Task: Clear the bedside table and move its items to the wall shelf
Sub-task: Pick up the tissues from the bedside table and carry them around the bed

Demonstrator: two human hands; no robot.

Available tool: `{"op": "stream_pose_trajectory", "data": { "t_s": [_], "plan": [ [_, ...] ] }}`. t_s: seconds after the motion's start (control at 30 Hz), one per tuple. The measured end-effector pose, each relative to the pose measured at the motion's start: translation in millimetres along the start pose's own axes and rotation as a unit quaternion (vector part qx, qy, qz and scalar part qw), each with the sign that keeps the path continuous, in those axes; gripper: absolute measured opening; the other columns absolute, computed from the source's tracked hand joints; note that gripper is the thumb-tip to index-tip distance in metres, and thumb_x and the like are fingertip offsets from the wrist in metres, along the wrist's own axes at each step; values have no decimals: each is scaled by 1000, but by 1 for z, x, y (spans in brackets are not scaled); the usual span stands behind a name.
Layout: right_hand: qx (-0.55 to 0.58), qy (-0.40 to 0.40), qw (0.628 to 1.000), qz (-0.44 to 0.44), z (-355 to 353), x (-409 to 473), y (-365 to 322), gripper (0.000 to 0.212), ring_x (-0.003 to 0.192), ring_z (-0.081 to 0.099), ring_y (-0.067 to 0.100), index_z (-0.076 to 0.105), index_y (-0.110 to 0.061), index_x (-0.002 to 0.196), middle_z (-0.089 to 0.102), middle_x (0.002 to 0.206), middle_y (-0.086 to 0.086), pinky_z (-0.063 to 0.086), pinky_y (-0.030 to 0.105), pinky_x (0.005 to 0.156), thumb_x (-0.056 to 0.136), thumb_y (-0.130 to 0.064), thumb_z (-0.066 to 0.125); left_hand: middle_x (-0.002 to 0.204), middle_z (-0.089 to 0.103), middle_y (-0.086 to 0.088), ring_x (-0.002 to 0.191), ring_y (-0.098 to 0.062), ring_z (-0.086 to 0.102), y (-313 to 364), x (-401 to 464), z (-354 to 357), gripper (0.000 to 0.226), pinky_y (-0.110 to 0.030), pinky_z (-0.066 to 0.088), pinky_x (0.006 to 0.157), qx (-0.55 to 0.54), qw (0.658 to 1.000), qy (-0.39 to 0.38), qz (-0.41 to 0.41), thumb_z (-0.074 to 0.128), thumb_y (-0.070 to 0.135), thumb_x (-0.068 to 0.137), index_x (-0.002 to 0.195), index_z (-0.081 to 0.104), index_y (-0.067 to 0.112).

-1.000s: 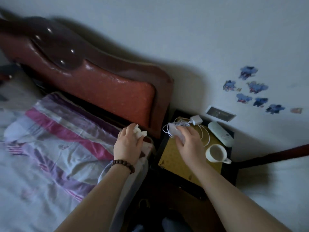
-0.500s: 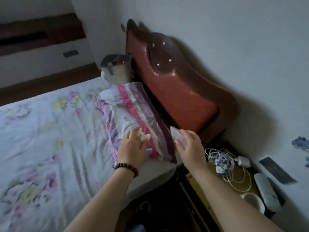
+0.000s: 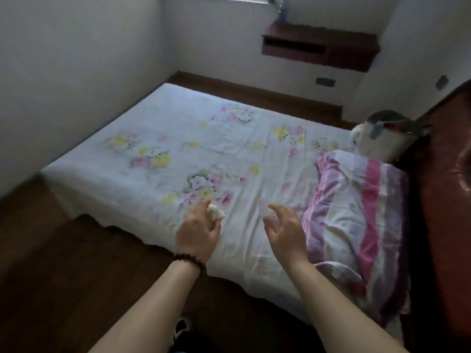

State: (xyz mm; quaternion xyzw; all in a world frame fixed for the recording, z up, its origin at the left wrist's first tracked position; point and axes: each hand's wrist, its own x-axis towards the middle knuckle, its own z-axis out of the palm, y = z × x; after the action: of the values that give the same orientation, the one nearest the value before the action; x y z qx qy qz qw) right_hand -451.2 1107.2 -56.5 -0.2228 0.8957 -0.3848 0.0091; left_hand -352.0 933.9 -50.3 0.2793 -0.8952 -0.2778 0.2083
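Your left hand [image 3: 197, 231] is closed around a crumpled white tissue [image 3: 216, 214]; your right hand [image 3: 284, 231] grasps a pale, translucent small item [image 3: 265, 212], too blurred to name; both are above the floral bed [image 3: 178, 154]; the dark wall shelf [image 3: 318, 48] is far ahead.

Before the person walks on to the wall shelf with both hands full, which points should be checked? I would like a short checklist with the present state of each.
1. Left hand closed around the crumpled white tissue: ok.
2. Right hand holding the pale translucent item: ok, but fingers look loose and the item is blurred.
3. Wall shelf in sight, beyond the bed: ok.
4. Free space on the shelf top: cannot tell, too far and dark.
5. Wooden floor beside the bed free of obstacles: ok where visible.
6. Bedside table emptied: cannot tell, out of view.
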Motion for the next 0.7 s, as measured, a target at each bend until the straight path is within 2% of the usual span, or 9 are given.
{"op": "stream_pose_trajectory", "data": {
  "t_s": [0.1,0.27,0.47,0.7],
  "plan": [
    [1,-57,997,-58,56,19,-57,34,112,53,20,56,-20,125,58,123,3,42,27,92,92,-27,57,108,62,-7,92,-26,60,-57,5,-48,43,-30,47,73,-5,997,60,-49,67,31,81,120,53,17],
    [18,-140,982,-124,162,39,-158,35,118,50,20,54,-24,127,54,130,0,45,33,92,92,-27,56,110,60,0,100,-19,56,-163,12,-125,38,-24,43,74,26,979,152,-133,65,31,81,117,54,22],
    [20,-211,959,-189,306,40,-287,34,105,53,17,51,-31,127,51,129,-4,40,26,77,93,-32,52,107,61,2,98,-18,57,-296,27,-224,39,-23,43,70,67,952,220,-202,68,26,79,115,54,24],
    [30,-259,929,-262,417,32,-412,33,111,50,19,54,-30,125,53,124,-5,43,31,86,92,-29,54,109,62,-1,101,-21,58,-405,36,-324,41,-27,45,79,91,915,280,-276,70,21,77,116,56,19]
  ]
}}
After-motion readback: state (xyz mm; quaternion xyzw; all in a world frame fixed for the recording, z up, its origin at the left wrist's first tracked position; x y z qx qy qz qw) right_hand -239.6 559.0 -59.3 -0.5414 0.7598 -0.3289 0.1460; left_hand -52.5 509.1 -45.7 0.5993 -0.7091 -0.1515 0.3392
